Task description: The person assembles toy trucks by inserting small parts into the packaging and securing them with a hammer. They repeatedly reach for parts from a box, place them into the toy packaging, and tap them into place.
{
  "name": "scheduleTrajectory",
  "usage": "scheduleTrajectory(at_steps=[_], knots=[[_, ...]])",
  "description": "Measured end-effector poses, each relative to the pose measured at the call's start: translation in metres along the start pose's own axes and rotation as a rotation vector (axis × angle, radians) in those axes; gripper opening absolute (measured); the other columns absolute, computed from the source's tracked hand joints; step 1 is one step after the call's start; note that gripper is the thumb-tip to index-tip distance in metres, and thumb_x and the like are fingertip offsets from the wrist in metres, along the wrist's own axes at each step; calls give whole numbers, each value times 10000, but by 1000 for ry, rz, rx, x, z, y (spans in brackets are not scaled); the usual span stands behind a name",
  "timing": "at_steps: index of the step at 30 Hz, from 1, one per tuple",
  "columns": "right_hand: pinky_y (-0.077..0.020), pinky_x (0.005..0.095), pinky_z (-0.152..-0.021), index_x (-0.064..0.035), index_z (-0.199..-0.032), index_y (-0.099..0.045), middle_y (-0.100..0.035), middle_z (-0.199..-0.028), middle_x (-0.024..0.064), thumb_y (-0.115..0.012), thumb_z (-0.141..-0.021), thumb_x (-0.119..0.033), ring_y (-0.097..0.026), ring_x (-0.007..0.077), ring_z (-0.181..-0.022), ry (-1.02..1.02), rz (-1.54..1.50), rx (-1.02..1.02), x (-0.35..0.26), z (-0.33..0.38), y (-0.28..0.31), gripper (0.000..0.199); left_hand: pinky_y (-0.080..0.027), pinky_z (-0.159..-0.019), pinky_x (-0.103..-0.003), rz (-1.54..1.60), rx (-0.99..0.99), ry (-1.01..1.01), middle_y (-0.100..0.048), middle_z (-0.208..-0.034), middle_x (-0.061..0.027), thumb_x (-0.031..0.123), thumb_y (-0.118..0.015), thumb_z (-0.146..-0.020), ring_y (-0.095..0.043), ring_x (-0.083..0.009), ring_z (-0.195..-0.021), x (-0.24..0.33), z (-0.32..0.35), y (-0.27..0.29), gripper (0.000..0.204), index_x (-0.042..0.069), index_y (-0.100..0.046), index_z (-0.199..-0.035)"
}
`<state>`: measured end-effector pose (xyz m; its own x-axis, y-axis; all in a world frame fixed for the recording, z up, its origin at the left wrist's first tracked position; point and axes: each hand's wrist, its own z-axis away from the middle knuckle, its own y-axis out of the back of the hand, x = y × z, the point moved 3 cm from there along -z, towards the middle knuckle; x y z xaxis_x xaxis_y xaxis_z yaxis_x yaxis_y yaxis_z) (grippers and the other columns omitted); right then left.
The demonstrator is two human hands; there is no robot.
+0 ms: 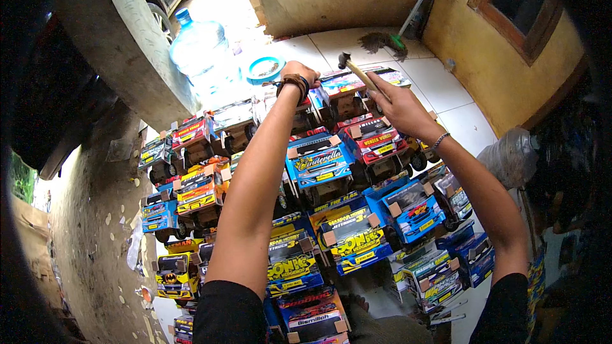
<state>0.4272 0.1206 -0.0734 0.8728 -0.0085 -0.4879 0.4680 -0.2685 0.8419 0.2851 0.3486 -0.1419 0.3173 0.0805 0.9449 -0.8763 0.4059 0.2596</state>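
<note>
My right hand [403,109] grips a hammer [362,75] by its pale wooden handle, its dark metal head tilted up to the left. My left hand [302,74] is closed at the back row of toy trucks, just left of the hammer head; whatever its fingers hold is hidden. Under and between the hands are a white and blue toy truck [344,83] and a red toy truck [376,139]. Closer to me stand a light blue toy truck [320,164] and a yellow and blue one [354,234]. Small square wooden pieces stick out from the cabs.
Rows of toy trucks fill the tiled floor around me. Behind them are a large blue water bottle [199,41], a blue basin [265,69] with small bits inside, and a broom [386,42]. A concrete pillar [127,32] stands left, a yellow wall [510,76] right.
</note>
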Motion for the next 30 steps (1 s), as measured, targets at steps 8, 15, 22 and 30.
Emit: scheduleTrajectory(at_steps=[8,15,22,30], knots=[[-487,415,-686,-152,-1391,-466,-658,-851,221,-518,-974,-256,-643,326,-734,25,59,11,-3,-8,-8,433,-602,-538,-278,-33,45,18,-692,-788,-163,-18,-688,-831,-681,-193,-612,2,-1,-1,123,-120,-668,-898],[-496,453,-694,-145,-1348,-516,-650,-858,249,-529,-967,-278,-653,387,-770,76,22,102,2,-10,0,404,-596,-522,-283,-25,51,15,-691,-786,-178,-23,-683,-832,-678,-199,-590,1,-3,-2,105,-119,-668,-871],[-503,476,-666,-152,-1354,-506,-643,-799,247,-533,-958,-251,-646,403,-722,138,34,69,1,-6,-13,409,-591,-511,-271,-23,54,26,-694,-794,-177,-10,-688,-833,-685,-195,-597,0,-2,-2,113,-114,-665,-871],[-490,525,-629,-145,-1371,-464,-634,-759,257,-524,-946,-200,-628,418,-680,168,239,76,3,0,-26,432,-565,-474,-265,-93,58,31,-709,-769,-125,70,-727,-822,-704,-189,-596,2,1,0,146,-64,-670,-832]])
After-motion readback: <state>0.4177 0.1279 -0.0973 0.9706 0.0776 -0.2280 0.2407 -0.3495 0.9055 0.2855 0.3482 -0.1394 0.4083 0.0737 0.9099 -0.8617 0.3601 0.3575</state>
